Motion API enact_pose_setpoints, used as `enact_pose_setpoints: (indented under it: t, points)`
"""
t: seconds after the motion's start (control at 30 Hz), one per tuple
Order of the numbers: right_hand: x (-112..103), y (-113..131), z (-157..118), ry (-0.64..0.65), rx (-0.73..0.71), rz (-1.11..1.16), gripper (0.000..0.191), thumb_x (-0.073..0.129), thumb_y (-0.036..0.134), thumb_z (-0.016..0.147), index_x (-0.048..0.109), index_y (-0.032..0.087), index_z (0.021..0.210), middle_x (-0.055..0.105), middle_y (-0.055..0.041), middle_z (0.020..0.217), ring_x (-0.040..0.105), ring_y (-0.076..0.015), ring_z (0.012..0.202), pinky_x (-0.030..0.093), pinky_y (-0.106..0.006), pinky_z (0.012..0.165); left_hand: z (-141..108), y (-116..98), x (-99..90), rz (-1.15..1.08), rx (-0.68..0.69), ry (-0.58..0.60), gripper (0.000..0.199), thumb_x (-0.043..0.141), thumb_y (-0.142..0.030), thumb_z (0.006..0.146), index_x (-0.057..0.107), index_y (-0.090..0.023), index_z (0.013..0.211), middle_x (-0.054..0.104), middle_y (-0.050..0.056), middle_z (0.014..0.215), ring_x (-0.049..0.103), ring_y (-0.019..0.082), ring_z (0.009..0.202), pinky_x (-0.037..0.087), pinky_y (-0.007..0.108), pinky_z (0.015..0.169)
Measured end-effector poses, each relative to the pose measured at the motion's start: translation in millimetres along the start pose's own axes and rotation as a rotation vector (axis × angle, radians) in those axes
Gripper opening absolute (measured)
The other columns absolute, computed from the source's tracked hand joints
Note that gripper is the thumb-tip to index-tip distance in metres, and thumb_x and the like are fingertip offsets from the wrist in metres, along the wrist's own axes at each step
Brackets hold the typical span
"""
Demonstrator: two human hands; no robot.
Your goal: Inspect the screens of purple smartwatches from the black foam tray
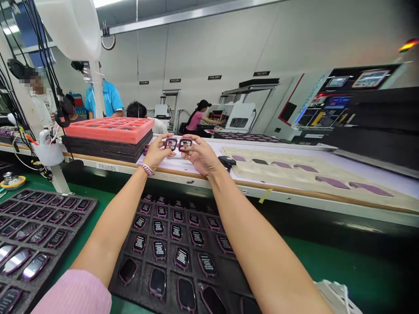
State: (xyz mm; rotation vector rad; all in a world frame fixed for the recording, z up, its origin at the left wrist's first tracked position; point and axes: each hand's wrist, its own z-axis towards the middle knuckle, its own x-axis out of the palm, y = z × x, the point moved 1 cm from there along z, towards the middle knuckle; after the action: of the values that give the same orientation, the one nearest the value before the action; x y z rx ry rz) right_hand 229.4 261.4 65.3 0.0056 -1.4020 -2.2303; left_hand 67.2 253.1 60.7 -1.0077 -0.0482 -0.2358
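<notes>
Both hands are bare, the left hand (pixel 156 153) and the right hand (pixel 202 156) alike. Just behind the left hand, a thin wristband (pixel 145 169) circles the wrist; it is pale lilac with darker purple, and its surface looks twisted or coiled. Well back from that hand, around the elbow, ends a sleeve (pixel 77 293) of light pink cloth leaning to lilac, finely ribbed, its edge loose and rounded about the arm. Behind the right hand, the forearm (pixel 250 231) is bare as far as it shows.
</notes>
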Motion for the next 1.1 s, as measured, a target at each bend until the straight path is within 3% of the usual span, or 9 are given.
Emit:
enact_pose_setpoints:
  t: [0.27, 0.53, 0.97, 1.1]
  points:
    - [-5.1, -0.7, -3.4, 0.061, -0.025, -0.094, 0.050, 0.065, 0.012, 0.054, 0.061, 0.024, 0.103, 0.063, 0.0017, 0.078, 0.056, -0.0159, 0.061, 0.046, -0.028, 0.059, -1.1, 1.6, 0.4, 0.062, 0.025, 0.021, 0.056, 0.062, -0.006, 0.064, 0.052, -0.016, 0.117, 0.064, 0.003, 0.096, 0.063, 0.009, 0.064, 0.058, 0.024, 0.067]
    - [-3.5, 1.3, -5.5, 0.056, -0.035, -0.066, 0.051, 0.067, 0.011, 0.053, 0.060, 0.023, 0.103, 0.064, 0.0017, 0.077, 0.056, -0.0155, 0.061, 0.046, -0.027, 0.060, -2.2, 2.4, -0.7, 0.081, 0.049, 0.021, 0.053, 0.063, -0.009, 0.064, 0.053, -0.017, 0.115, 0.064, 0.004, 0.099, 0.063, 0.012, 0.073, 0.058, 0.026, 0.071]
    - [-7.2, 0.4, -4.0, 0.105, -0.048, -0.065, 0.057, 0.069, 0.015, 0.052, 0.058, 0.023, 0.107, 0.066, 0.0046, 0.075, 0.060, -0.0146, 0.059, 0.049, -0.026, 0.060, -0.7, 4.2, -2.5, 0.133, 0.076, 0.042, 0.056, 0.065, -0.012, 0.066, 0.050, -0.019, 0.119, 0.062, 0.002, 0.099, 0.062, 0.010, 0.068, 0.056, 0.025, 0.069]
    - [-6.9, 0.4, -4.3, 0.107, -0.045, -0.056, 0.058, 0.071, 0.014, 0.053, 0.057, 0.022, 0.108, 0.066, 0.0048, 0.074, 0.061, -0.0142, 0.058, 0.049, -0.025, 0.060, -0.1, 5.1, -3.1, 0.100, 0.105, 0.049, 0.055, 0.069, -0.016, 0.064, 0.052, -0.018, 0.116, 0.062, 0.003, 0.097, 0.062, 0.013, 0.075, 0.057, 0.025, 0.068]
